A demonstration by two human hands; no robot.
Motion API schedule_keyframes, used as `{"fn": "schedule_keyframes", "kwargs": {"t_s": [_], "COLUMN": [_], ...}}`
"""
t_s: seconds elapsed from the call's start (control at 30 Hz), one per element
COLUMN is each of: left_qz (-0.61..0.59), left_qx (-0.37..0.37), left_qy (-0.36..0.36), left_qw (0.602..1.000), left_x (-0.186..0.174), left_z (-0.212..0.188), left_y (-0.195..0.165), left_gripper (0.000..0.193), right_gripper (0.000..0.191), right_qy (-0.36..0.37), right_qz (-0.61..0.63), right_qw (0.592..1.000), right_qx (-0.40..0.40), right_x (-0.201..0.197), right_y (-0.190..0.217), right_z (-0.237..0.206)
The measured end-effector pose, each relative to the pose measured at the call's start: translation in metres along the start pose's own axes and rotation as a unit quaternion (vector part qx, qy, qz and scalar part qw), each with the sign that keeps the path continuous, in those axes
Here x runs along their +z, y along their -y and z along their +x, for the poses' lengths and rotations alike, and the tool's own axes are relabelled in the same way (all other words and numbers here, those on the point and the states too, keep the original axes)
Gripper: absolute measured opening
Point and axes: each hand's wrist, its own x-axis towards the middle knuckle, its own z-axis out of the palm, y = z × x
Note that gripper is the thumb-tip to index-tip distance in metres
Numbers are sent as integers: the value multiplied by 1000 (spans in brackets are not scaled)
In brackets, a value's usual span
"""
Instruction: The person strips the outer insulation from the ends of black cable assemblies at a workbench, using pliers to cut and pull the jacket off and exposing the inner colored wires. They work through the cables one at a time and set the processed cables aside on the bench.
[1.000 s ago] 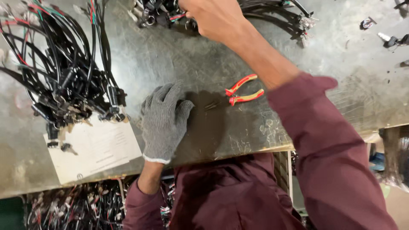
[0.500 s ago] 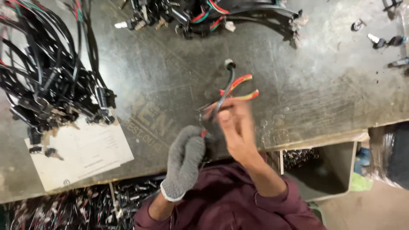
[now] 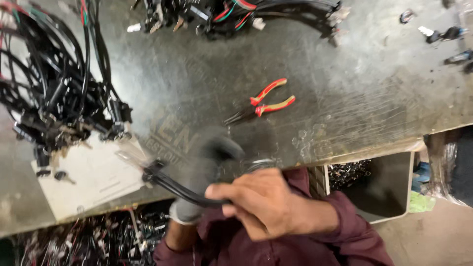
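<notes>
Cable, black, is sitting pinched in my bare right hand, fingers curled tight around it at the table edge. My gloved left hand is gripping it too, blurred. Red-yellow pliers are lying beyond, well apart.

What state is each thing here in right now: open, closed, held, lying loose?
Right hand: bare, closed on the cable.
Left hand: gloved, blurred, on the cable.
Cable: black, held over the bench edge.
Pliers: lying untouched, handles apart.
Wire pile: tangled, loose.
Paper: flat.
</notes>
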Motion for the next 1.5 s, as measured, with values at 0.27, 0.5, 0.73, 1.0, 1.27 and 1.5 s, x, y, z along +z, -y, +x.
{"fn": "schedule_keyframes", "kwargs": {"t_s": [0.27, 0.5, 0.73, 1.0, 1.27, 1.5], "left_qz": [-16, 661, 289, 11, 278, 79], "left_qx": [59, 332, 113, -93, 81, 45], "left_qy": [-125, 151, 219, 134, 30, -127], "left_qw": [990, 656, 925, 986, 957, 988], "left_x": [1, 44, 67, 20, -12, 13], "left_z": [-25, -29, -10, 10, 8, 0], "left_y": [-14, -19, -42, -47, -59, -23], "left_gripper": [25, 6, 21, 29, 26, 31], "right_gripper": [15, 36, 65, 23, 39, 55], "right_qy": [78, -51, -200, -468, 52, -35], "right_qz": [-147, 257, 593, 524, 215, 63], "right_qw": [979, 956, 776, 676, 874, 968], "right_qx": [119, 131, 78, 221, 433, 239], "right_x": [14, -29, -69, -62, 36, 29], "right_y": [-38, -9, -22, -60, -88, -94], "right_z": [10, 37, 13, 24, -14, -24]}}
